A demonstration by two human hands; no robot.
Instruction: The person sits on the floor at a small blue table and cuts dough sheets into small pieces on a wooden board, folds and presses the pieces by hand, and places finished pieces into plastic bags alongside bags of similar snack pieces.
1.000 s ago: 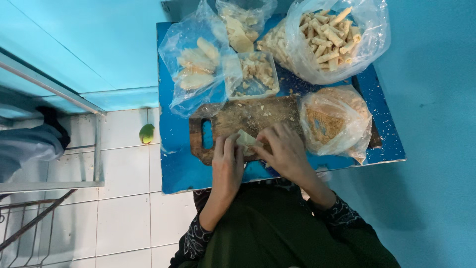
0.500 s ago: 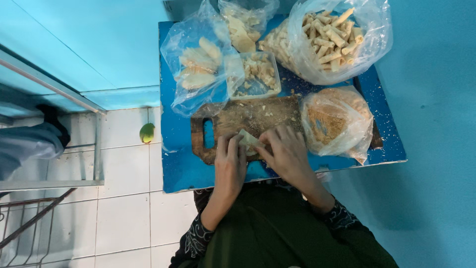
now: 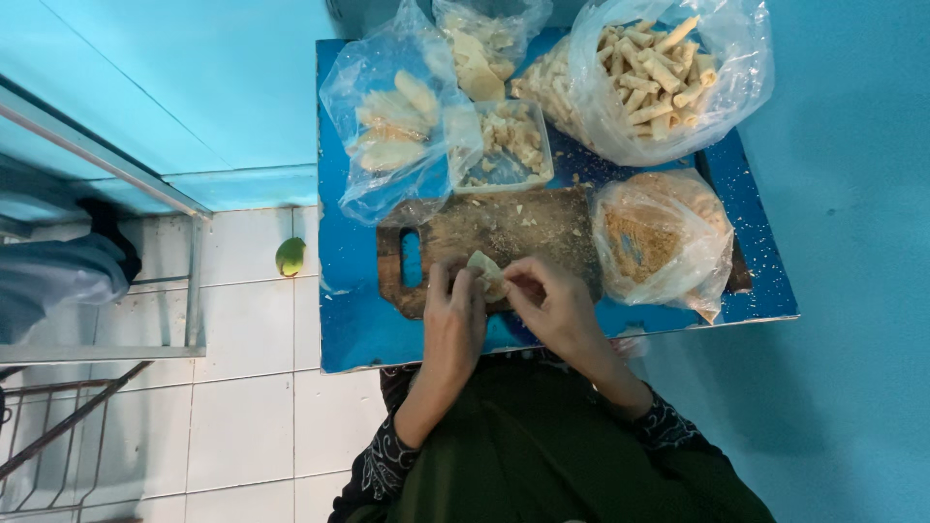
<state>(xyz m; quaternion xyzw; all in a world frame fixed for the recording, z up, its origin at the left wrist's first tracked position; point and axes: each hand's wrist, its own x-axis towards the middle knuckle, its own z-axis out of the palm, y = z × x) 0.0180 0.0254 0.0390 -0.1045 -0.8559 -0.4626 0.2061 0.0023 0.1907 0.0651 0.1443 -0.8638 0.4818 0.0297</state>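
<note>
Dough wrapper (image 3: 484, 271), pale and folded, sits between both hands over the near edge of a wooden cutting board (image 3: 513, 232). The left hand (image 3: 453, 320) has its fingers pressed together along the wrapper's left side, pinching it, and the right hand (image 3: 550, 305) curls in from the other side with its fingertips closed on the same piece. The two grips touch the wrapper and nearly meet each other.

The board lies on a small blue counter (image 3: 368, 320) dusted with crumbs, its handle slot to the left. Just beyond the board stands a clear plastic tub (image 3: 504, 145) of chopped filling. Left of the tub is a clear bag (image 3: 392, 131) holding pale folded pieces, and behind it another small bag (image 3: 480, 48) of similar pieces. At the far right a large clear bag (image 3: 659, 77) is packed with rolled sticks. To the right of the board, a bag of breadcrumbs (image 3: 659, 242) rests on the counter, touching the board's end.

On the white tiled floor (image 3: 242, 387) left of the counter lies a small green fruit (image 3: 290, 257). The person wears a dark green garment (image 3: 542, 455) with patterned sleeves.
</note>
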